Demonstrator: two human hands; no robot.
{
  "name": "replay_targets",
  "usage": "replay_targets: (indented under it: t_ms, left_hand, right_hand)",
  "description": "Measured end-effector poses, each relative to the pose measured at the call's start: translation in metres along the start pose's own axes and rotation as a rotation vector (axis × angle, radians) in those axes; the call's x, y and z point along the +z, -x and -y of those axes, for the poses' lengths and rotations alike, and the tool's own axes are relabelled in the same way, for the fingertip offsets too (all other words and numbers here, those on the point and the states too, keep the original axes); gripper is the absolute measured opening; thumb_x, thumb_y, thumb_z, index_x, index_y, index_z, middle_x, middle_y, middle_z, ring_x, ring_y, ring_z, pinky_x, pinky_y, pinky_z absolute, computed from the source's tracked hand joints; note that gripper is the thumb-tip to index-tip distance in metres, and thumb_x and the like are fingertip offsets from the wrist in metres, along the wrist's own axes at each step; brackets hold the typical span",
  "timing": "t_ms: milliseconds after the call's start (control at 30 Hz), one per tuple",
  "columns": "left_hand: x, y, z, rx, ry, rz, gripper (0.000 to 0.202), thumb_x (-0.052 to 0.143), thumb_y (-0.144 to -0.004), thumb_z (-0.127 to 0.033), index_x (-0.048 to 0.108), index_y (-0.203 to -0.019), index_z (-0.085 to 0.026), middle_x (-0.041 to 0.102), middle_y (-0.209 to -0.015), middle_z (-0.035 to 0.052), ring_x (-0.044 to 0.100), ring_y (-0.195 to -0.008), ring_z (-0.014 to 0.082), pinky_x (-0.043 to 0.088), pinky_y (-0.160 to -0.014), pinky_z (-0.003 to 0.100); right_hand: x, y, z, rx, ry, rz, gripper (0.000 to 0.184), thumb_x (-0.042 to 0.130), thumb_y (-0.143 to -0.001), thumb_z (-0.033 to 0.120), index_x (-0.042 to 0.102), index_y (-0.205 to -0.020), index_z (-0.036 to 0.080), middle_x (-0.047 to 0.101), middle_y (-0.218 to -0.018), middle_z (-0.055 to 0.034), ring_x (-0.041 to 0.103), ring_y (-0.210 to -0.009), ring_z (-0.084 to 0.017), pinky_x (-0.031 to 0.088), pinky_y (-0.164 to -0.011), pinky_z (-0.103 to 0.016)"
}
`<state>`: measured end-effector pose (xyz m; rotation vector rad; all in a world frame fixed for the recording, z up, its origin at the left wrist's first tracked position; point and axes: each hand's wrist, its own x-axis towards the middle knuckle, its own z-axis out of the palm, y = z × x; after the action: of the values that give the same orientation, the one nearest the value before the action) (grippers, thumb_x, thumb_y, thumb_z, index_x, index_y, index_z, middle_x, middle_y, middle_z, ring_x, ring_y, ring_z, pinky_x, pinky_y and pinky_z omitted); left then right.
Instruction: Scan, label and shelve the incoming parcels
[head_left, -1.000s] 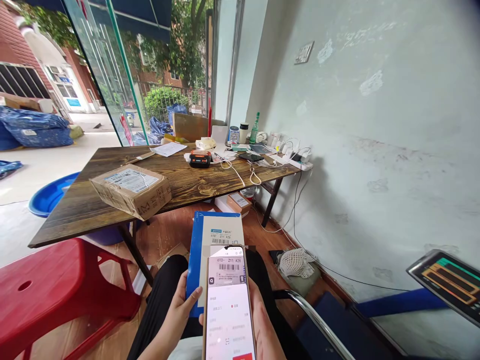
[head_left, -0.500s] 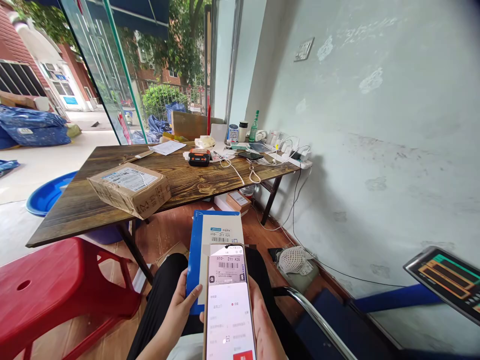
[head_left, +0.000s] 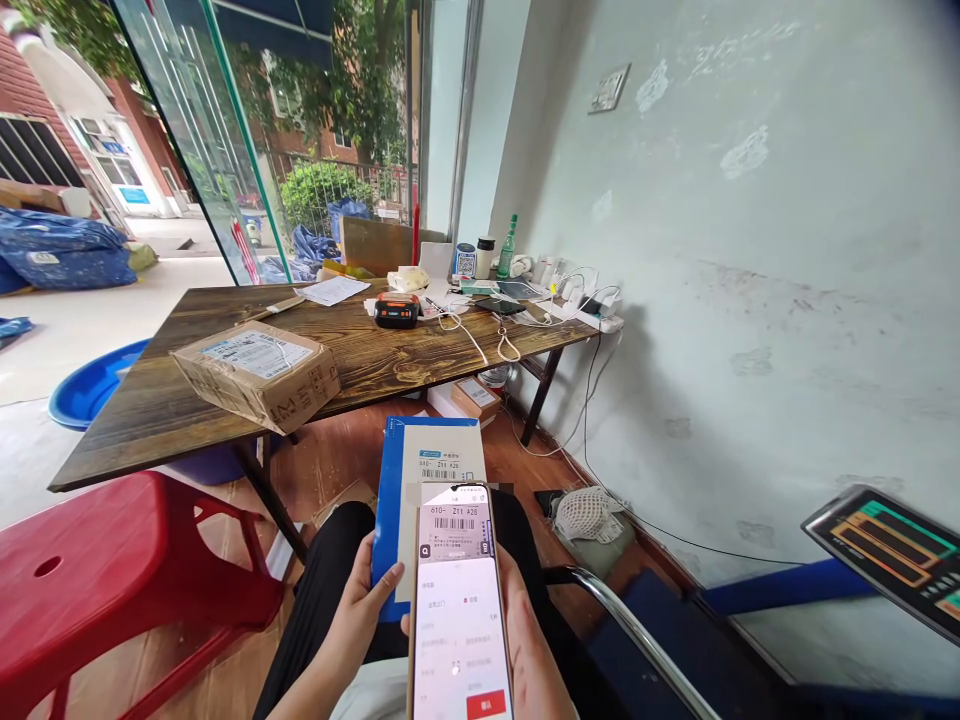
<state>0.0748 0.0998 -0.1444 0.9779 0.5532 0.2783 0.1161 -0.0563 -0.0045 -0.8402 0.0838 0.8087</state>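
Steady the blue-and-white package [head_left: 403, 520] over the lap [head_left: 322, 590] with the left hand [head_left: 361, 610] clasping its left edge, and hold the phone [head_left: 457, 610] above it, the right hand [head_left: 531, 640] wrapped close, framing the barcode [head_left: 439, 474] squarely.

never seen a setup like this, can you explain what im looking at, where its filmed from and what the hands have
There is no machine here: these are a person's own bare hands, filmed by one camera worn on the head, looking forward and down.

The left hand holds a blue and white package by its left side. The right hand holds a phone over the package's lower part; the screen shows a label with a barcode.

Beyond them is a brown wooden table. On it are a cardboard box, a sheet of paper, a black and orange device and a green bottle, among other small things.
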Motion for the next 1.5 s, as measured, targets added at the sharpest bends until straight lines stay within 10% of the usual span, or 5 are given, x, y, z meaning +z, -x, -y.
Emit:
replay_targets:
  t_ms: [1267, 1500]
  left_hand:
    - [0.015, 0.017, -0.005, 0.045, 0.027, -0.012, 0.059, 0.077, -0.068, -0.049, 0.049, -0.115, -0.028, 0.067, -0.104, 0.0008, 0.062, -0.081, 0.0148, 0.049, -0.077, 0.026]
    - [0.005, 0.012, -0.003, -0.020, 0.038, 0.095, 0.067, 0.076, -0.071, -0.047, 0.038, -0.122, -0.029, 0.066, -0.117, 0.0039, 0.064, -0.104, 0.0221, 0.049, -0.092, 0.035]
  right_hand:
    - [-0.014, -0.010, -0.010, -0.122, -0.049, 0.014, 0.069, 0.070, -0.074, 0.063, 0.054, -0.131, 0.027, 0.072, -0.110, -0.0093, 0.067, -0.103, -0.029, 0.052, -0.090, -0.047]
    - [-0.013, -0.007, -0.003, -0.041, -0.042, 0.018, 0.067, 0.076, -0.070, 0.057, 0.055, -0.127, 0.029, 0.071, -0.114, -0.0085, 0.068, -0.102, -0.028, 0.053, -0.088, -0.043]
